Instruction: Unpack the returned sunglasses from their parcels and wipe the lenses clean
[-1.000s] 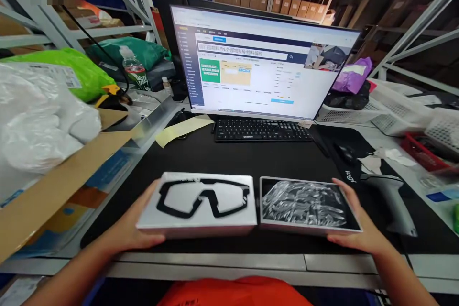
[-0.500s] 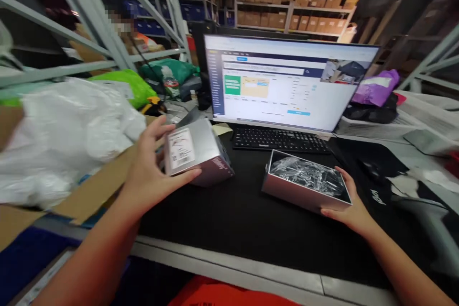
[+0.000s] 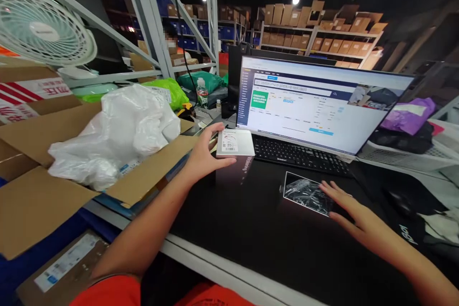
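Observation:
My left hand (image 3: 206,155) grips a silver-grey box (image 3: 245,142) by its labelled end, with fingers on top and the thumb along the near lower side. A white barcode label and printed lettering show on it. To the right, an open box with a white rim (image 3: 284,186) lies on the black desk mat. Crumpled clear plastic wrap (image 3: 304,193) fills it, and what lies under the wrap cannot be made out. My right hand (image 3: 353,210) is open at this box's right end, its fingers stretched over the wrap and the thumb apart.
Behind the boxes stand a keyboard (image 3: 301,155) and a lit monitor (image 3: 287,114). A mouse (image 3: 399,202) lies at right. On the left are an open carton (image 3: 46,205), a white plastic bag (image 3: 125,124) and a fan (image 3: 43,31). A person is partly visible beyond the metal frame.
The view has swung left and up, bringing the fan and carton into sight. My right hand has loosened from the open box's end and stretched its fingers. The left still holds its box, now turned.

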`<action>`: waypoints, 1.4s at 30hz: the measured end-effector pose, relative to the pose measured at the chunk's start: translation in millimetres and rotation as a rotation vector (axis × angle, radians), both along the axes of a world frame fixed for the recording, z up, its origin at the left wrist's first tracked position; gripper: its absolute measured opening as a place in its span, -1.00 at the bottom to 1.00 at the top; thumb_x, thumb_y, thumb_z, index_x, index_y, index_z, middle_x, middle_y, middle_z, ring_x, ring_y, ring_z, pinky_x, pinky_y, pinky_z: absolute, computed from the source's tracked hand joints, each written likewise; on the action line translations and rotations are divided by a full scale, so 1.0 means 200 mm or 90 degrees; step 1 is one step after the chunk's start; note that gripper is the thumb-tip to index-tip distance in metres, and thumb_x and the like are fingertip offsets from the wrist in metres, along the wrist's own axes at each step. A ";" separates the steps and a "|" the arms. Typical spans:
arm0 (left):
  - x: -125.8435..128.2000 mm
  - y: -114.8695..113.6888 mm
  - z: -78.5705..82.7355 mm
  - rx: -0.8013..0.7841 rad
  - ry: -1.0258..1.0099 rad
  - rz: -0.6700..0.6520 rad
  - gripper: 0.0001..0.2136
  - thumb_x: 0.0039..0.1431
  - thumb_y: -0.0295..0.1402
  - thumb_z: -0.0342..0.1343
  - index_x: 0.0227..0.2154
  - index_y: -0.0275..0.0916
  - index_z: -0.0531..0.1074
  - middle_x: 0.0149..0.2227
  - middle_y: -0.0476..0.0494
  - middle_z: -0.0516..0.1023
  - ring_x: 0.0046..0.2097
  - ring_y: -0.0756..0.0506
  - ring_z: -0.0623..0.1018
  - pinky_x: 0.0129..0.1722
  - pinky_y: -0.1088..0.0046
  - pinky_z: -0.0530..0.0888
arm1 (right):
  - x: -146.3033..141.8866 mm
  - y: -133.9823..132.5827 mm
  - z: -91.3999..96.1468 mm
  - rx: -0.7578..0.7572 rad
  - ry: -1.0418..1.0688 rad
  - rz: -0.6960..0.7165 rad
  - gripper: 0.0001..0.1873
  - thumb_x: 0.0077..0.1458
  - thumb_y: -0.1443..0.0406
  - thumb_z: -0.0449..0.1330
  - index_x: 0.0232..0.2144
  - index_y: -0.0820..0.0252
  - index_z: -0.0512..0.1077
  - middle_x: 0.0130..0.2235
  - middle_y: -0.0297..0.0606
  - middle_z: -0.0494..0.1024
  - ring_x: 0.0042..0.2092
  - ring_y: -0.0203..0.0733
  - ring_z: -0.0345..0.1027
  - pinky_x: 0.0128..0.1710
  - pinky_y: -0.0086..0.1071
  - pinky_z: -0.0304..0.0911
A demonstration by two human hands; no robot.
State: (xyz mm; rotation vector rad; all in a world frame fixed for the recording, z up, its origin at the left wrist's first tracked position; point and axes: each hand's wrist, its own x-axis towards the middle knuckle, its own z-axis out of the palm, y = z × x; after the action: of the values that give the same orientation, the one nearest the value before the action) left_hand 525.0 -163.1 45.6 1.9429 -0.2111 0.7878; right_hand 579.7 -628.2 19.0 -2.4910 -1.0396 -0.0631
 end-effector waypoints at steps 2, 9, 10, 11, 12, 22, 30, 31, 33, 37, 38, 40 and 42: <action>0.05 0.02 -0.04 -0.029 -0.020 0.004 -0.15 -0.12 -0.21 0.49 0.24 -0.15 0.24 0.31 -0.33 0.31 0.38 -0.34 0.30 0.30 0.02 0.38 | 0.03 0.08 0.02 -0.032 0.001 0.046 -0.46 0.34 0.15 0.10 0.33 -0.11 0.30 0.34 -0.30 0.33 0.41 0.10 0.07 0.32 0.12 0.20; 0.03 0.00 -0.14 0.126 -0.134 0.141 -0.25 0.05 -0.21 0.40 0.27 -0.15 0.22 0.39 -0.36 0.21 0.40 -0.34 0.26 0.36 -0.02 0.27 | 0.02 0.15 0.06 -0.051 -0.144 -0.033 -0.70 0.26 0.31 0.11 -0.19 0.02 0.67 -0.16 -0.26 0.72 -0.11 0.03 0.64 -0.10 -0.10 0.57; 0.01 -0.02 -0.14 0.175 -0.165 0.187 -0.23 0.04 -0.22 0.41 0.28 -0.16 0.21 0.39 -0.38 0.19 0.40 -0.36 0.25 0.36 -0.06 0.25 | 0.01 0.15 0.09 -0.038 -0.154 -0.057 -0.71 0.26 0.30 0.11 -0.23 0.03 0.67 -0.20 -0.26 0.72 -0.17 0.01 0.64 -0.15 -0.12 0.57; -0.02 -0.05 -0.14 0.223 -0.205 0.234 -0.21 0.02 -0.23 0.43 0.29 -0.15 0.19 0.39 -0.40 0.17 0.40 -0.39 0.23 0.36 -0.09 0.25 | 0.01 0.16 0.11 -0.017 -0.159 -0.079 -0.72 0.25 0.28 0.12 -0.24 0.04 0.67 -0.21 -0.25 0.72 -0.19 0.00 0.64 -0.17 -0.14 0.56; -0.05 -0.08 -0.15 0.266 -0.256 0.271 -0.18 0.00 -0.24 0.44 0.29 -0.14 0.18 0.40 -0.40 0.15 0.40 -0.41 0.23 0.34 -0.10 0.27 | 0.01 0.16 0.14 0.009 -0.159 -0.099 -0.73 0.24 0.26 0.13 -0.25 0.04 0.67 -0.23 -0.25 0.72 -0.20 -0.01 0.64 -0.18 -0.16 0.55; -0.18 -0.38 -0.31 0.394 -0.229 -0.197 -0.15 0.16 -0.09 0.33 0.37 -0.07 -0.03 0.33 -0.41 0.27 0.36 -0.32 0.32 0.28 0.00 0.41 | -0.05 0.31 0.24 0.220 0.236 -0.099 -0.70 0.14 0.06 0.30 -0.41 0.18 0.58 -0.37 -0.20 0.63 -0.46 -0.24 0.43 -0.50 -0.41 0.39; 0.12 -0.58 -0.43 0.206 0.193 -0.455 0.39 -0.21 -0.13 0.52 0.45 -0.18 -0.47 0.50 -0.53 -0.30 0.49 -0.50 -0.14 0.41 -0.24 0.03 | -0.24 0.42 0.12 0.251 0.224 0.202 -0.68 0.35 0.27 0.11 -0.44 0.13 0.54 -0.38 -0.23 0.53 -0.32 -0.22 0.41 -0.29 -0.32 0.36; 0.14 -0.59 -0.44 0.195 0.202 -0.480 0.38 -0.22 -0.14 0.52 0.46 -0.20 -0.43 0.50 -0.54 -0.26 0.49 -0.49 -0.09 0.41 -0.22 0.04 | -0.25 0.41 0.11 0.269 0.222 0.198 -0.68 0.35 0.28 0.10 -0.44 0.12 0.53 -0.38 -0.24 0.51 -0.33 -0.22 0.40 -0.31 -0.32 0.34; 0.15 -0.61 -0.45 0.171 0.208 -0.491 0.37 -0.23 -0.14 0.52 0.46 -0.21 -0.41 0.49 -0.53 -0.21 0.48 -0.46 -0.03 0.42 -0.17 0.05 | -0.26 0.37 0.10 0.326 0.222 0.152 -0.69 0.34 0.27 0.12 -0.46 0.12 0.50 -0.37 -0.25 0.47 -0.35 -0.24 0.36 -0.38 -0.35 0.30; 0.09 -0.62 -0.48 0.184 0.201 -0.463 0.36 -0.16 -0.15 0.50 0.45 -0.15 -0.48 0.50 -0.49 -0.24 0.49 -0.43 -0.04 0.43 -0.11 0.06 | -0.23 0.29 0.15 0.565 0.161 0.002 -0.71 0.23 0.22 0.28 -0.50 0.11 0.33 -0.35 -0.30 0.42 -0.41 -0.28 0.29 -0.50 -0.42 0.22; 0.07 -0.62 -0.49 0.189 0.190 -0.460 0.36 -0.14 -0.15 0.49 0.45 -0.14 -0.50 0.49 -0.49 -0.22 0.49 -0.43 -0.02 0.42 -0.10 0.08 | -0.21 0.28 0.17 0.622 0.137 -0.038 -0.70 0.19 0.23 0.32 -0.49 0.10 0.30 -0.33 -0.31 0.41 -0.42 -0.29 0.27 -0.52 -0.44 0.19; 0.04 -0.63 -0.49 0.190 0.164 -0.453 0.32 -0.12 -0.16 0.49 0.45 -0.10 -0.47 0.47 -0.47 -0.11 0.45 -0.43 0.08 0.40 -0.11 0.14 | -0.17 0.27 0.23 0.700 0.088 -0.106 -0.69 0.13 0.25 0.36 -0.47 0.09 0.28 -0.30 -0.32 0.41 -0.43 -0.30 0.23 -0.53 -0.43 0.15; 0.03 -0.63 -0.48 0.184 0.148 -0.447 0.24 -0.10 -0.18 0.48 0.46 -0.04 -0.33 0.40 -0.41 0.04 0.40 -0.41 0.19 0.38 -0.12 0.18 | -0.13 0.29 0.28 0.729 0.056 -0.147 -0.70 0.08 0.24 0.39 -0.46 0.06 0.30 -0.26 -0.29 0.43 -0.42 -0.26 0.22 -0.52 -0.37 0.15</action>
State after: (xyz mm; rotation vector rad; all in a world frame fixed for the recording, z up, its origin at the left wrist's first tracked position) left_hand 530.4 -288.4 -50.9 2.0050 -0.8451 0.0679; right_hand 554.1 -570.8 74.8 -1.5117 -0.4345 -0.4679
